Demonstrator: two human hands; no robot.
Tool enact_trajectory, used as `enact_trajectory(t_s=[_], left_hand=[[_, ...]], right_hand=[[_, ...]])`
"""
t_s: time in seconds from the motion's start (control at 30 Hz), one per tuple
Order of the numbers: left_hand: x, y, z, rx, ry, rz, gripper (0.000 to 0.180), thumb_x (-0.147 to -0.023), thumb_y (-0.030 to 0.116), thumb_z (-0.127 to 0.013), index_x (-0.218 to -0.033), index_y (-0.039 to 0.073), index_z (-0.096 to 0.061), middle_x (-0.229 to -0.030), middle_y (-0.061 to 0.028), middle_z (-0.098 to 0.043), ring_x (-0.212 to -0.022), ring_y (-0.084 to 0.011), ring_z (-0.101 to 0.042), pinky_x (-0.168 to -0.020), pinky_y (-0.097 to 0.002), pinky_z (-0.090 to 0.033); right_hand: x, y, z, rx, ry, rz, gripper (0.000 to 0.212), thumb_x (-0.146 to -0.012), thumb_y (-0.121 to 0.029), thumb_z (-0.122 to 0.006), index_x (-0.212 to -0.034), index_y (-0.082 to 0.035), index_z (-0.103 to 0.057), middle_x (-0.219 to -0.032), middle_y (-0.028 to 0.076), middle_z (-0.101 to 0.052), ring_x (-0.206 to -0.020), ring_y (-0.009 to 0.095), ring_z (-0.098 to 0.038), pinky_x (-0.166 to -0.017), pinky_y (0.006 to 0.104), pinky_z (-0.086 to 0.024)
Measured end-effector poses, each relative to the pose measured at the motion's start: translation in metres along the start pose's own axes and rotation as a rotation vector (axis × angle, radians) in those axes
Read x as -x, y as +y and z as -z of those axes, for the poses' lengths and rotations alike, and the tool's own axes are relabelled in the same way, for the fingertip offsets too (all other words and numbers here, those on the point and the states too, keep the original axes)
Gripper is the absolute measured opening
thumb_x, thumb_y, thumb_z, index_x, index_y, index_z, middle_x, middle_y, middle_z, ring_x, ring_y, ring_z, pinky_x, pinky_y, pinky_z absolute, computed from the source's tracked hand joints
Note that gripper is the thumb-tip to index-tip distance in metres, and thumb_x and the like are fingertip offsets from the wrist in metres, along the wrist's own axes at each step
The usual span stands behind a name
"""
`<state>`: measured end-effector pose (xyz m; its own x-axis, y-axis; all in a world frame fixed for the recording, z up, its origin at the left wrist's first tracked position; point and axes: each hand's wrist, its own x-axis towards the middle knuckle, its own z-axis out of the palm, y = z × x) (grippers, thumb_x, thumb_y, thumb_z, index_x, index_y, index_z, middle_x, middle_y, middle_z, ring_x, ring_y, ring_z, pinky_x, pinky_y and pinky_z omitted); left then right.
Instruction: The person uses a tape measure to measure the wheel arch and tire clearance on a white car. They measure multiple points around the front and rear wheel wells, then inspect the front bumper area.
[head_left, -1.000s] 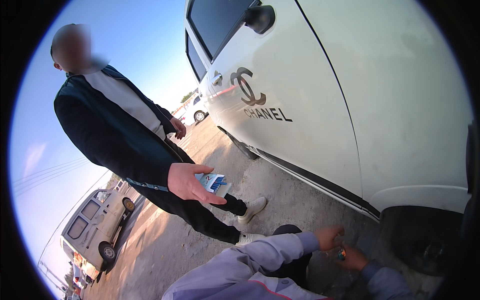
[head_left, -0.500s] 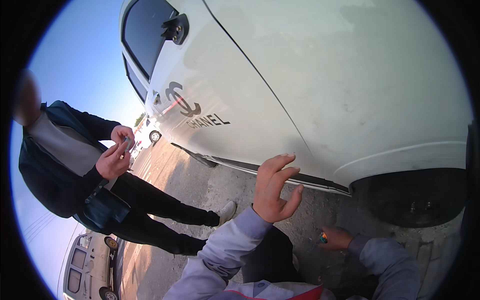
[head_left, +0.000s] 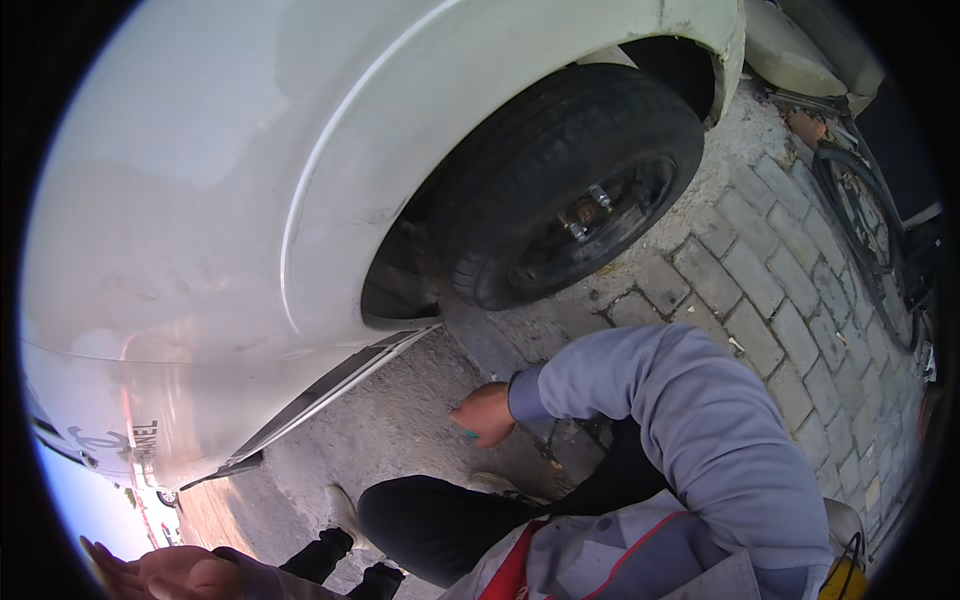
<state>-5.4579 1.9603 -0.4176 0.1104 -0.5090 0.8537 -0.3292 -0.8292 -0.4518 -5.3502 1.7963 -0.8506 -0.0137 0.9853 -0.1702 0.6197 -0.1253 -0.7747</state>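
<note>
Right hand [head_left: 485, 413] down by the ground beside the car wheel [head_left: 570, 185], fingers curled around a small teal thing [head_left: 470, 434].

Closed loosely, that hand grips the teal thing, of which only a sliver shows under the fingers, so its kind cannot be told; it sits low over the grey concrete [head_left: 400, 430] just in front of the tyre, near the sill of the white car [head_left: 200, 200]. Its grey sleeve [head_left: 690, 420] bends across the dark trousered knee [head_left: 440, 520]. Left hand [head_left: 165, 572] lies at the lower left rim, fingers spread wide and holding nothing, well apart from the right one. Bare wheel studs [head_left: 585, 210] show in the hub, and brick paving [head_left: 780, 300] runs off to the right.
</note>
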Motion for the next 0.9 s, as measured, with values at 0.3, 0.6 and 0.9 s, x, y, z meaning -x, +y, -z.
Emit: enact_trajectory(t_s=[0.3, 0.6, 0.9], left_hand=[[0.107, 0.101, -0.070, 0.676, -1.291, 0.510, 0.033, -0.081, 0.016, -0.079, -0.111, 0.004, -0.069, -0.110, -0.0137, -0.071, -0.101, -0.0344, -0.067, -0.088, -0.0427, -0.052], [0.301, 0.179, -0.081, 0.528, -1.318, 1.531, 0.030, -0.094, 0.018, -0.074, -0.117, 0.001, -0.066, -0.108, -0.0122, -0.073, -0.098, -0.0218, -0.071, -0.085, -0.0346, -0.056], [0.311, 0.191, -0.089, 0.614, -1.308, 1.165, 0.035, -0.093, 0.026, -0.071, -0.120, 0.004, -0.066, -0.113, -0.0189, -0.069, -0.103, -0.0367, -0.068, -0.089, -0.0445, -0.055]], right_hand=[[0.010, -0.004, 0.007, 0.047, 0.012, 0.019, 0.051, -0.082, -0.029, -0.073, -0.116, 0.006, -0.057, -0.105, 0.025, -0.070, -0.102, 0.041, -0.069, -0.086, 0.0490, -0.056], [0.027, 0.001, 0.010, -0.015, 0.123, -0.053, 0.052, -0.081, -0.032, -0.074, -0.117, 0.002, -0.057, -0.107, 0.022, -0.069, -0.101, 0.041, -0.068, -0.087, 0.0492, -0.055], [0.031, 0.006, 0.017, -0.126, 0.195, -0.014, 0.061, -0.079, -0.040, -0.079, -0.119, 0.000, -0.058, -0.111, 0.023, -0.067, -0.105, 0.041, -0.066, -0.088, 0.0483, -0.053]])
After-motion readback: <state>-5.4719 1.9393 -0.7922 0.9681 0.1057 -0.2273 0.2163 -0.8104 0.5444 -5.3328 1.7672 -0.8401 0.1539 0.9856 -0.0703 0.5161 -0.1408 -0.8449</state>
